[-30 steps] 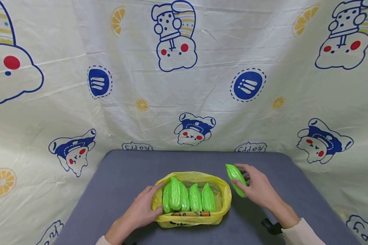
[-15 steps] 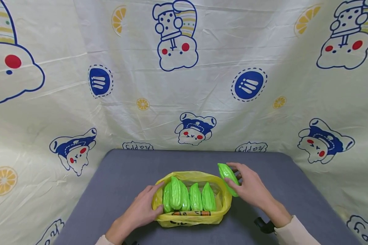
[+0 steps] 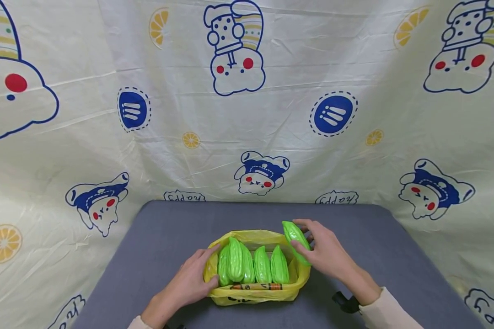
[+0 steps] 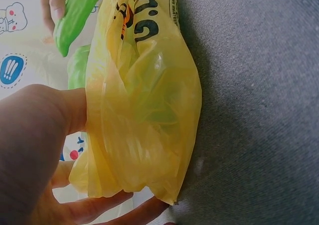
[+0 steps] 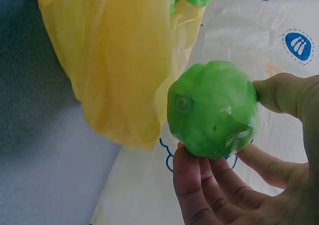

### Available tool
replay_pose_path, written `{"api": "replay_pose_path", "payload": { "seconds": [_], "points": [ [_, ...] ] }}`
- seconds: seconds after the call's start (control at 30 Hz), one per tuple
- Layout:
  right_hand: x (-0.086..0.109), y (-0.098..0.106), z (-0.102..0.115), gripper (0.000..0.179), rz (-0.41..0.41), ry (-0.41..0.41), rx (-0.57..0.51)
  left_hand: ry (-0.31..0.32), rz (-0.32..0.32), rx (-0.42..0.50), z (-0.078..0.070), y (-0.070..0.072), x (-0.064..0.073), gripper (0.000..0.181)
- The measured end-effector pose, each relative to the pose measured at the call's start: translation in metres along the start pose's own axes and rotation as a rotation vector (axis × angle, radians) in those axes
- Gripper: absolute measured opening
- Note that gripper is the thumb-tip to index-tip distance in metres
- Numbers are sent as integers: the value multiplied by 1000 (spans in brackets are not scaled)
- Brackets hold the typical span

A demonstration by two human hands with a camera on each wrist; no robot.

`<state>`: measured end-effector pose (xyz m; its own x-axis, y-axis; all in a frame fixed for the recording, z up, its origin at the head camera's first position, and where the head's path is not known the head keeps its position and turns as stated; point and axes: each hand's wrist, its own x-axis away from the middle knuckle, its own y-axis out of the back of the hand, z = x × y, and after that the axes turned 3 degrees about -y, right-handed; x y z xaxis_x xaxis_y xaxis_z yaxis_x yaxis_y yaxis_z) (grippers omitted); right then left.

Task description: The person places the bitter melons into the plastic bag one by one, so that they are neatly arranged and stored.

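Note:
A yellow plastic bag (image 3: 267, 296) stands open-topped on the table, with several ridged green bitter melons (image 3: 236, 260) lined up inside, mostly toward its left. My left hand (image 3: 191, 278) holds the bag's left end; in the left wrist view the thumb goes over the rim of the yellow bag (image 4: 144, 100) and the fingers lie along its outside. Over the bag's right rim, my right hand (image 3: 327, 249) grips one more bitter melon (image 3: 295, 240) between thumb and fingers. The right wrist view shows that melon (image 5: 214, 110) end-on, beside the bag.
The grey table (image 3: 169, 242) extends around the bag on all sides. Behind it hangs a pale curtain (image 3: 296, 55) printed with cartoon figures and orange slices. A black strap piece (image 3: 346, 302) sits at my right wrist.
My right hand has carried its bitter melon leftward, from beside the bag to over its right rim. The left hand and the melons in the bag have stayed in place.

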<state>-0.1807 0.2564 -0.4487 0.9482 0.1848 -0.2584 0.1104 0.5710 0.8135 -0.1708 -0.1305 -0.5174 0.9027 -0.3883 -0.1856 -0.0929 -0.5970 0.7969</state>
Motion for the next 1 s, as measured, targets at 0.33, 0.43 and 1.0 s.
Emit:
{"api": "replay_pose_path", "payload": {
  "seconds": [0.33,0.43,1.0],
  "points": [
    [-3,-10,10,56,35,7,-1,-2,4,-1,0,0,0,83],
    [-4,-12,12,55,35,13,-1,-8,6,-1,0,0,-1,84],
    [-3,-30,23,56,97,11,-35,-2,17,5,-3,2,0,84]
  ]
}}
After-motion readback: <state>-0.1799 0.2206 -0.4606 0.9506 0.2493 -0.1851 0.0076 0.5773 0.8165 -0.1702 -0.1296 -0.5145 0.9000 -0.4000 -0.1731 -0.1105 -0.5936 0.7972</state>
